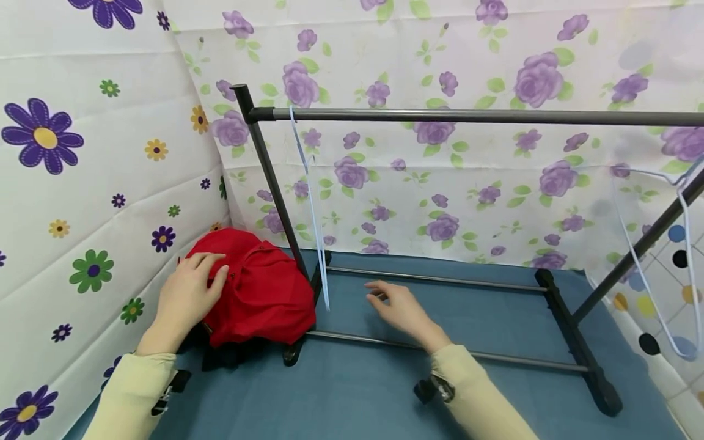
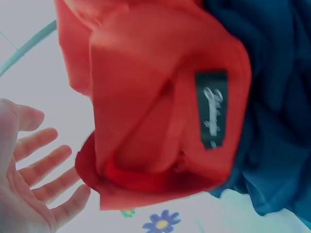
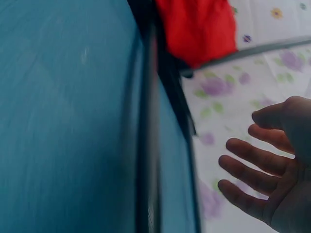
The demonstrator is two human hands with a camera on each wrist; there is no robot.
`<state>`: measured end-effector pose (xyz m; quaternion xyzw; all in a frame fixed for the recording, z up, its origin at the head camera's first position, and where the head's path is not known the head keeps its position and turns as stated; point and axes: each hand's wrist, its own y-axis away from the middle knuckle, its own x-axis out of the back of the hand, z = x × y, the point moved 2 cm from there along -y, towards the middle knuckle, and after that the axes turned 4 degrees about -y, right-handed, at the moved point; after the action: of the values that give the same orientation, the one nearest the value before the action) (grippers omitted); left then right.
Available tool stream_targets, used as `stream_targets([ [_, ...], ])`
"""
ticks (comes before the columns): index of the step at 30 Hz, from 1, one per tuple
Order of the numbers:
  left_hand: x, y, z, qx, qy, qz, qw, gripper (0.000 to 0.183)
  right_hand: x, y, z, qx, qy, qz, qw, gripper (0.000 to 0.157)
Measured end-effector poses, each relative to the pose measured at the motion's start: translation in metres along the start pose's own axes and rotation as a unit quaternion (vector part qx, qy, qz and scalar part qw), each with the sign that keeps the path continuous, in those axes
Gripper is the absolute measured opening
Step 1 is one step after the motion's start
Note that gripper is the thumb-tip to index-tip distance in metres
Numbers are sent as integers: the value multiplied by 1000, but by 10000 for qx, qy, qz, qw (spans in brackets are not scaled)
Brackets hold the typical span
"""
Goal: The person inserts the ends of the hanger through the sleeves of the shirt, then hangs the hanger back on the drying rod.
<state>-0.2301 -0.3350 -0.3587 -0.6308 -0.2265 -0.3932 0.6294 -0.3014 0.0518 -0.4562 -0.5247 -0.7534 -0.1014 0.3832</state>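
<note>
A bunched red garment (image 1: 258, 287) lies at the left foot of a dark metal clothes rack (image 1: 440, 116). My left hand (image 1: 189, 290) is at its left edge, fingers spread and relaxed. Up close in the left wrist view, the garment shows a dark label with white script, and dark blue cloth (image 2: 277, 97) lies against it. My right hand (image 1: 401, 308) hovers over the rack's base with loosely bent fingers and holds nothing. Between the hands, a pale blue hanger (image 1: 311, 201) hangs edge-on from the rail's left end.
Another pale hanger (image 1: 632, 238) hangs by the rack's right post (image 1: 638, 256). Two thin bars join the rack's feet low over the blue cloth surface (image 1: 357, 397). Flower-printed sheets (image 1: 385, 201) enclose the back and left side.
</note>
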Motion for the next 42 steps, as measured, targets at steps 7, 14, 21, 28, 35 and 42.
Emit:
stream_targets([
  [7, -7, -7, -22, 352, -89, 36, 9993, 30, -41, -25, -27, -168, -959, -201, 9951, 40],
  [14, -27, -7, -43, 800, 174, -2022, 9759, 77, -89, -38, -64, -275, -1788, -348, 9829, 65],
  [21, -54, 7, -40, 1032, 260, -3182, 9420, 91, -130, -36, -80, -366, -1527, -389, 9868, 78],
  [28, -68, 5, -34, 1114, 14, -2937, 9494, 86, -126, -40, -80, -151, -1264, -308, 9914, 63],
  [35, -71, 2, -31, 1161, 420, -2909, 9487, 75, -119, -42, -74, 106, -1226, -74, 9924, 31],
  [42, -64, 6, -20, 1009, 698, -2606, 9576, 65, -116, -33, -74, -73, -1725, 14, 9850, 35],
])
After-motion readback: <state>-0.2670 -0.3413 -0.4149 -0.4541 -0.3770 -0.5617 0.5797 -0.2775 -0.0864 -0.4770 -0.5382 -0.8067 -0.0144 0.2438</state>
